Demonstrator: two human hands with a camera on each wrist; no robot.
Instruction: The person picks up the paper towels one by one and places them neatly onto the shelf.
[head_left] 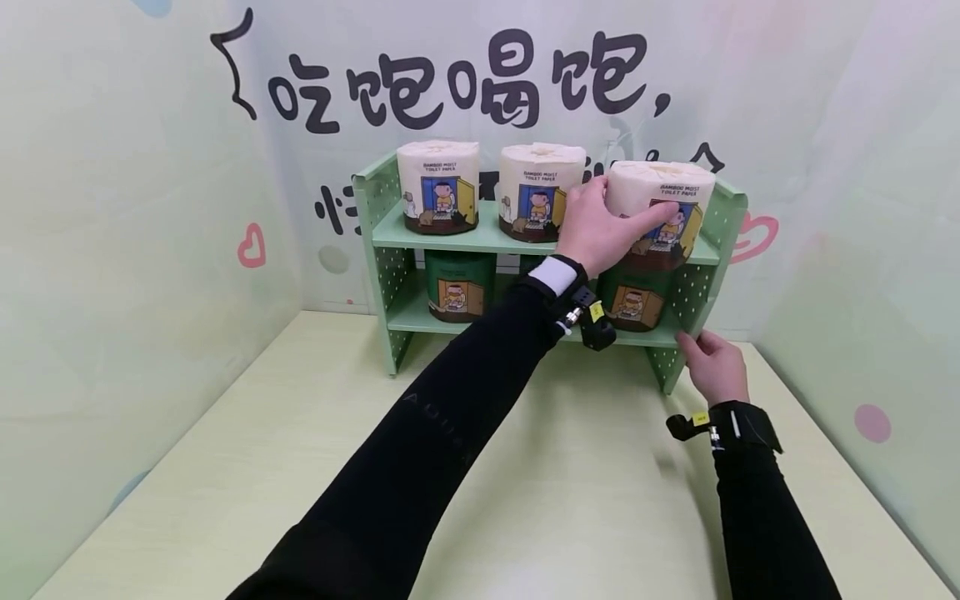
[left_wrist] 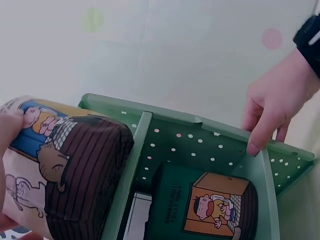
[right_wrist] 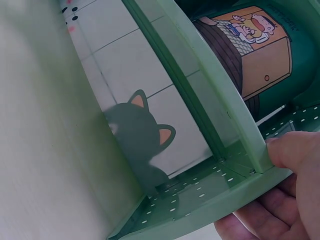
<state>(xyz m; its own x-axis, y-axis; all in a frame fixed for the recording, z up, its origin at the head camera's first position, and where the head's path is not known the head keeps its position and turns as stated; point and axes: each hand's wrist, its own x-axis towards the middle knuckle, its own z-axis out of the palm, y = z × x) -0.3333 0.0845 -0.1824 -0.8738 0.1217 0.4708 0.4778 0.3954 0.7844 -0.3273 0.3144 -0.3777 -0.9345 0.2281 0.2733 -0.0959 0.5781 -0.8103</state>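
My left hand (head_left: 600, 229) grips a white-wrapped toilet paper roll (head_left: 660, 185) at the right end of the upper tier, thumb across its printed front. In the left wrist view, this roll (left_wrist: 95, 165) overlaps the front edge of the upper board. With my right hand (head_left: 717, 367), I hold the lower right side panel of the green two-tier shelf (head_left: 362, 196). The right wrist view shows its thumb (right_wrist: 292, 150) on the inner side and the other fingers curled outside the panel.
Two more white rolls stand upright on the upper tier, one at left (head_left: 438, 158) and one in the middle (head_left: 525, 167). Green rolls, including a left one (head_left: 461, 267) and a right one (head_left: 637, 304), sit below. The shelf stands on a pale table (head_left: 585, 467) before a printed wall.
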